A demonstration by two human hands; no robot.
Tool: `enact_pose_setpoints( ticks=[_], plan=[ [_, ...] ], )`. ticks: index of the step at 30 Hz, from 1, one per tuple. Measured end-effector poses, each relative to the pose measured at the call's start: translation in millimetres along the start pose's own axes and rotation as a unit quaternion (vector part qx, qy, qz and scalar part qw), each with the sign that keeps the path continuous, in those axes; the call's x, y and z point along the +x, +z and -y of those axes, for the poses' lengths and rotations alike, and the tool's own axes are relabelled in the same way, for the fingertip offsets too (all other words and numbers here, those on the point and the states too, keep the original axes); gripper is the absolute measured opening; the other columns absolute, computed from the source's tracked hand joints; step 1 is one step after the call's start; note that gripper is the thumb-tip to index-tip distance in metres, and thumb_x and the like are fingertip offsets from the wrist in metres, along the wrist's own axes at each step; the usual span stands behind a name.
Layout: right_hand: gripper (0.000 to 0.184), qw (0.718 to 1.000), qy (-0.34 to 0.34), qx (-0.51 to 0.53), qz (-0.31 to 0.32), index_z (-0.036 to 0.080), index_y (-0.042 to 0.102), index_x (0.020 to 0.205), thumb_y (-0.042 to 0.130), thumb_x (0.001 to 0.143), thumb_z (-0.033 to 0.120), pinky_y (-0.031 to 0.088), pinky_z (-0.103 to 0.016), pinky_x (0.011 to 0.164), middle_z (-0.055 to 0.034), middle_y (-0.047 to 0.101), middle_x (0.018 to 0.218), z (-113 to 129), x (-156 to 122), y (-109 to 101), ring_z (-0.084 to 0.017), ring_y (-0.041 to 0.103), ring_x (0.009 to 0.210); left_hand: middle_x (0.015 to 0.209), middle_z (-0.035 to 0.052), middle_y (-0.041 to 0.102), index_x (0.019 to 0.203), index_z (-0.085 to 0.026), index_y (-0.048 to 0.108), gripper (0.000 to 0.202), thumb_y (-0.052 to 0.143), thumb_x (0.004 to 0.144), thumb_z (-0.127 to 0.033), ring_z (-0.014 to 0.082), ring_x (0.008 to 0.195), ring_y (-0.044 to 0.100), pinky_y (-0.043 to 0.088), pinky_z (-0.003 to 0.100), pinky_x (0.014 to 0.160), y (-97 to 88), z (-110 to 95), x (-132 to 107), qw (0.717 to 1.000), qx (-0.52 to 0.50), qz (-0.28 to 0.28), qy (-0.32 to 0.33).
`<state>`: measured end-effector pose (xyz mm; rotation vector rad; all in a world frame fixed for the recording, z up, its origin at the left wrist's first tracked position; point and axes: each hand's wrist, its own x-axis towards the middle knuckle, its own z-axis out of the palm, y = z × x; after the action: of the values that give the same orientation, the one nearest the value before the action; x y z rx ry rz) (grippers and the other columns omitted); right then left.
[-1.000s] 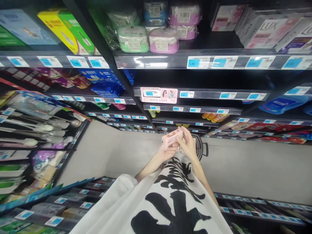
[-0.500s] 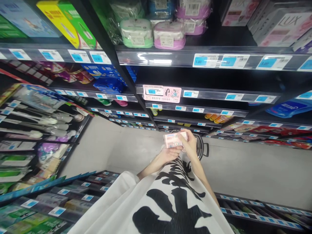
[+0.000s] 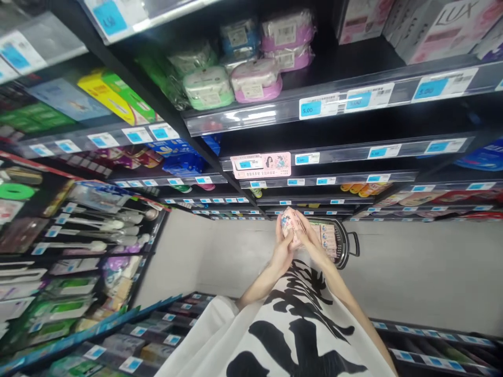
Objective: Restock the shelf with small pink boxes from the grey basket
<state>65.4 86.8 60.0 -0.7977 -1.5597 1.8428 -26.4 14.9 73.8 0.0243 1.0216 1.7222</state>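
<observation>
Between both hands is a small pink packaged box (image 3: 290,221) with a coloured print on its upper face. My left hand (image 3: 283,250) grips its left side with the thumb pressed on the front. My right hand (image 3: 305,235) wraps round its right side, thumb also on the front. Just beyond and to the right of my hands, a dark basket (image 3: 345,245) with a handle is low down near the floor. Several similar pink boxes (image 3: 328,238) lie in it; my hands and the held box cover part of the basket.
Shelves with price tags rise ahead, bearing a green soap box (image 3: 208,89), a pink soap box (image 3: 256,81) and LUX cartons (image 3: 444,31). A rack of long-handled brushes (image 3: 86,225) stands on the left. Grey floor (image 3: 404,272) lies between the shelves; lower shelving runs behind me.
The pink box has been turned from lying sideways to standing more upright, showing another face. Both hands have shifted their hold on it. The view has tilted, and the boxes in the basket now show.
</observation>
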Motion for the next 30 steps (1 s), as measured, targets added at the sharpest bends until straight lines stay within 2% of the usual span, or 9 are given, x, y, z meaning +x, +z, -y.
enact_pose_setpoints(
  ticks=[4, 7, 10, 13, 17, 20, 23, 27, 30],
  plan=[
    [0.071, 0.999, 0.039, -0.029, -0.007, 0.029, 0.053, 0.148, 0.077, 0.085, 0.053, 0.05, -0.047, 0.114, -0.0088, 0.06, 0.148, -14, -1, 2, -0.03, 0.061, 0.132, 0.162, 0.0053, 0.045, 0.163, -0.046, 0.012, 0.113, 0.085, 0.078, -0.033, 0.0251, 0.13, 0.061, 0.056, 0.034, 0.1, -14.0, 4, 2, 0.993, 0.094, -0.027, 0.059],
    [0.057, 0.998, 0.069, -0.009, -0.008, 0.024, 0.06, 0.135, 0.072, 0.088, 0.053, 0.06, -0.044, 0.099, -0.0102, 0.069, 0.132, -25, -1, 1, -0.029, 0.069, 0.116, 0.166, 0.0057, 0.04, 0.161, -0.039, 0.028, 0.101, 0.085, 0.078, -0.042, 0.0287, 0.146, 0.047, 0.046, 0.038, 0.117, -26.3, 6, 4, 0.983, 0.143, -0.021, 0.109],
    [0.049, 0.996, 0.083, 0.015, -0.001, 0.023, 0.065, 0.125, 0.074, 0.086, 0.052, 0.063, -0.04, 0.089, -0.0095, 0.075, 0.12, -24, 2, -3, -0.028, 0.073, 0.106, 0.164, 0.0064, 0.044, 0.151, -0.029, 0.051, 0.079, 0.083, 0.081, -0.045, 0.0287, 0.155, 0.034, 0.035, 0.034, 0.126, -35.1, 4, 2, 0.977, 0.177, -0.028, 0.12],
    [0.043, 0.996, 0.088, -0.006, 0.009, 0.025, 0.069, 0.118, 0.079, 0.083, 0.049, 0.064, -0.04, 0.082, -0.0075, 0.078, 0.111, -10, 11, -13, -0.028, 0.075, 0.097, 0.157, 0.0062, 0.053, 0.144, -0.027, 0.061, 0.06, 0.078, 0.087, -0.037, 0.0275, 0.151, 0.042, 0.036, 0.035, 0.126, -41.5, -2, -2, 0.972, 0.207, -0.028, 0.11],
    [0.04, 0.994, 0.043, -0.098, -0.017, 0.027, 0.073, 0.113, 0.084, 0.078, 0.044, 0.063, -0.037, 0.079, -0.0056, 0.078, 0.106, 27, 44, -31, -0.025, 0.075, 0.092, 0.151, 0.0065, 0.059, 0.147, -0.03, 0.058, 0.058, 0.072, 0.091, -0.028, 0.0269, 0.141, 0.055, 0.032, 0.045, 0.129, -49.6, -13, 5, 0.946, 0.26, 0.003, 0.195],
    [0.039, 0.99, -0.008, -0.127, -0.058, 0.025, 0.074, 0.109, 0.084, 0.079, 0.047, 0.062, -0.035, 0.078, -0.0053, 0.077, 0.102, 63, 84, -37, -0.022, 0.074, 0.086, 0.153, 0.0079, 0.057, 0.153, -0.03, 0.05, 0.058, 0.063, 0.097, -0.027, 0.0255, 0.139, 0.056, 0.034, 0.048, 0.128, -58.8, -29, 28, 0.912, 0.281, 0.005, 0.3],
    [0.04, 0.986, -0.042, -0.147, -0.065, 0.023, 0.074, 0.114, 0.078, 0.084, 0.05, 0.062, -0.038, 0.084, -0.0066, 0.075, 0.108, 102, 128, -30, -0.022, 0.074, 0.09, 0.156, 0.0099, 0.053, 0.157, -0.027, 0.044, 0.057, 0.056, 0.101, -0.029, 0.0244, 0.144, 0.052, 0.037, 0.048, 0.127, -74.4, -51, 64, 0.856, 0.306, -0.045, 0.414],
    [0.041, 0.985, -0.028, -0.17, -0.029, 0.02, 0.074, 0.114, 0.078, 0.084, 0.048, 0.064, -0.032, 0.082, -0.0066, 0.074, 0.11, 140, 183, -1, -0.018, 0.073, 0.089, 0.163, 0.0125, 0.044, 0.159, -0.023, 0.04, 0.055, 0.047, 0.104, -0.031, 0.0261, 0.152, 0.041, 0.03, 0.054, 0.129, -95.7, -93, 116, 0.772, 0.335, -0.119, 0.526],
    [0.044, 0.983, -0.015, -0.182, 0.012, 0.02, 0.074, 0.115, 0.08, 0.081, 0.048, 0.064, -0.028, 0.085, -0.0069, 0.073, 0.115, 151, 220, 25, -0.018, 0.072, 0.103, 0.167, 0.01, 0.038, 0.156, -0.024, 0.043, 0.052, 0.044, 0.105, -0.035, 0.0292, 0.157, 0.031, 0.029, 0.059, 0.126, -98.9, -136, 145, 0.739, 0.336, -0.144, 0.566]
  ],
)
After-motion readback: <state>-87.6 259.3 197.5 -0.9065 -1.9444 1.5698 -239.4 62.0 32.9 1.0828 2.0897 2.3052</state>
